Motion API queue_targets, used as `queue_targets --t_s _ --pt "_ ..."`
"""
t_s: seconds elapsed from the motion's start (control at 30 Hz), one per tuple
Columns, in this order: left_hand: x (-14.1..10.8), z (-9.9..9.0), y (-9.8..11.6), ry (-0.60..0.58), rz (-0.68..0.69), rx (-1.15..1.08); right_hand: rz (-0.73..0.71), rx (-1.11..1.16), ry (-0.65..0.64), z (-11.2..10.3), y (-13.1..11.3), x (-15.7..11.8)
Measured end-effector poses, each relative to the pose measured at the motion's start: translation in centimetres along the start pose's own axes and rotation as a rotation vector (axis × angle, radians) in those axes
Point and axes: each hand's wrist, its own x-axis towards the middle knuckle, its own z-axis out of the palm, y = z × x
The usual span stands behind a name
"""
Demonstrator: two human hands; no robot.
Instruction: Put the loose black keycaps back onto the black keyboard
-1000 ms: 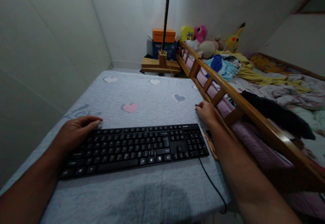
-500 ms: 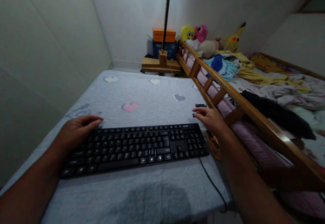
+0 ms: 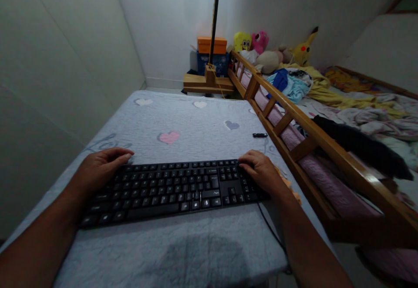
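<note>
A black keyboard [image 3: 170, 192] lies flat across the near half of the bed-like padded surface, its keys facing up. My left hand [image 3: 99, 168] rests over its far left corner, with thumb and fingers drawn together around something small and pale that I cannot make out. Over the number keys at the right end is my right hand [image 3: 257, 168]. Its thumb and fingers are pinched near the keyboard's far edge, and anything between them is hidden. A small dark piece [image 3: 260, 135] lies on the cloth beyond my right hand. The keyboard's cable [image 3: 269, 227] trails toward the near edge.
A blue-grey cloth with hearts [image 3: 196, 127] covers the surface. A wooden bed rail [image 3: 294, 105] runs along the right, with clothes and plush toys behind it. At the far end stand a wooden stand [image 3: 209, 83] with a pole and an orange box [image 3: 211, 45].
My right hand has moved left and nearer, from beside the small dark piece to the keyboard's right end. A tiny dark thing at its fingertips no longer shows. My left hand has stayed put.
</note>
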Motion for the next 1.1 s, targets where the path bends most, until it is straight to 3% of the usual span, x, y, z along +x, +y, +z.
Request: queue_targets --t_s 0.47,0.77,1.1 --pt "0.3 0.0 -0.5 -0.008 -0.011 -0.012 0.016 0.017 -0.05 -0.6 0.6 -0.5" --pt "-0.2 0.0 0.4 0.003 -0.013 -0.008 -0.069 0.068 -0.218 -1.5 -0.3 -1.1" --pt "-0.1 0.1 0.1 0.0 -0.014 -0.018 -0.034 0.005 -0.215 -1.5 -0.5 -1.3"
